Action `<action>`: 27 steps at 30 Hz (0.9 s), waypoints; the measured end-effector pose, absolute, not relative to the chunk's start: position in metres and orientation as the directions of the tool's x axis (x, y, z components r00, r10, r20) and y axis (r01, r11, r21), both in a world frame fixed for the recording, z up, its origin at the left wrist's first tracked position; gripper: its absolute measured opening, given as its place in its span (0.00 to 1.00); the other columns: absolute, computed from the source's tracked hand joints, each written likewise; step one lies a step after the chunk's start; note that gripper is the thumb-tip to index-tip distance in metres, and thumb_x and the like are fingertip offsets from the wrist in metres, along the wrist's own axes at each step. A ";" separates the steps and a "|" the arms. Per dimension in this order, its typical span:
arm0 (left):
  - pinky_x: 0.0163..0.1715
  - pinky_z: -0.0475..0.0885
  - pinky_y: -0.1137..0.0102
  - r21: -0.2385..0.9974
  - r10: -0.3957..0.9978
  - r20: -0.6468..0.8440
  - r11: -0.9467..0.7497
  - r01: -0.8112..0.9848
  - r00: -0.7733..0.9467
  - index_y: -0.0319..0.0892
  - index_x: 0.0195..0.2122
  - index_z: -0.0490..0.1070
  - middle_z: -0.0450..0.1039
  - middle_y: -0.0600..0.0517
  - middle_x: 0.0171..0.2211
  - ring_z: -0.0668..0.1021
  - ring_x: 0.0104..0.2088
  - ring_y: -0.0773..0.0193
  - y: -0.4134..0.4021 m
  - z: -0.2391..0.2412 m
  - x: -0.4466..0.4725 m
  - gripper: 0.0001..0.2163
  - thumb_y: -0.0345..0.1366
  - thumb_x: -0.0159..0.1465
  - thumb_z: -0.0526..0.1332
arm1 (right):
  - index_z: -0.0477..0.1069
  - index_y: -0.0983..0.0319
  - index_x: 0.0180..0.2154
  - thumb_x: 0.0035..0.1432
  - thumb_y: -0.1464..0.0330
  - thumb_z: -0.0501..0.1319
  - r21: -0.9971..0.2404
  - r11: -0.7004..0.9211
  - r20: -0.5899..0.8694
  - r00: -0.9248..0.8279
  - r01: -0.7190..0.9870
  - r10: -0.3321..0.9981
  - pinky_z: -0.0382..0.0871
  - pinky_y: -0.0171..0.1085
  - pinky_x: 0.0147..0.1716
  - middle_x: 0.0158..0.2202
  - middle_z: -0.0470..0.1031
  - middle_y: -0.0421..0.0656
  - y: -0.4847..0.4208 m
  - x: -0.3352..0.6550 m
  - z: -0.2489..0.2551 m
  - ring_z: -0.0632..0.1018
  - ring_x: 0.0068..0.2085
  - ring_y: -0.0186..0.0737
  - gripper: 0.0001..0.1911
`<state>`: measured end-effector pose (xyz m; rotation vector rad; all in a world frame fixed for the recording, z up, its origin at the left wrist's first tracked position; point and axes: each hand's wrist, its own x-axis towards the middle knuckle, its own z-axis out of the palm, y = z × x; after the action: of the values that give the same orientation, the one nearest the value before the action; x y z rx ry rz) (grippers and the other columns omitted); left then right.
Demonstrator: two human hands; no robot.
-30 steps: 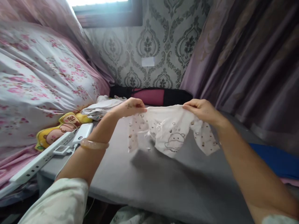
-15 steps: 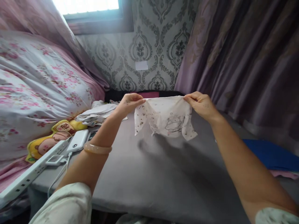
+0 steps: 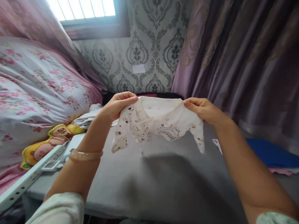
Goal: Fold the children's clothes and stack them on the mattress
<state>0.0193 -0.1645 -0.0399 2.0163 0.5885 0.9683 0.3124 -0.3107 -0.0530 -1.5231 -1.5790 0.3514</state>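
A small white long-sleeved baby shirt with little printed figures hangs in the air above the grey bed surface. My left hand pinches its left shoulder, thumb on top. My right hand pinches the other shoulder in the same way. Between them the neckline is stretched out, and both sleeves dangle at the sides. The lower part of the shirt is bunched and tilted away, so its full length does not show. A pale bangle sits on my left forearm.
At the left lie a white power strip, a white power bank, a yellow cartoon cushion and folded pale clothes. A blue folded cloth lies at the right. Purple curtains hang behind it.
The shirt has swung and spread wider, with its sleeves farther apart. Both my hands have moved apart and a little closer to me, still holding the shoulders.
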 end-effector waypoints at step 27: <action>0.21 0.59 0.74 0.627 0.622 0.520 -0.743 0.233 0.585 0.41 0.31 0.73 0.66 0.56 0.22 0.64 0.23 0.71 -0.194 -0.019 0.001 0.11 0.44 0.60 0.65 | 0.78 0.57 0.36 0.57 0.47 0.60 -0.708 0.181 0.347 0.112 0.683 0.931 0.65 0.34 0.20 0.24 0.75 0.40 -0.347 0.310 -0.042 0.74 0.24 0.37 0.21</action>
<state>0.0010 -0.1941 -0.0187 2.3148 0.6808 1.0323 0.3098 -0.3465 -0.0418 -1.5648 -1.6328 0.3792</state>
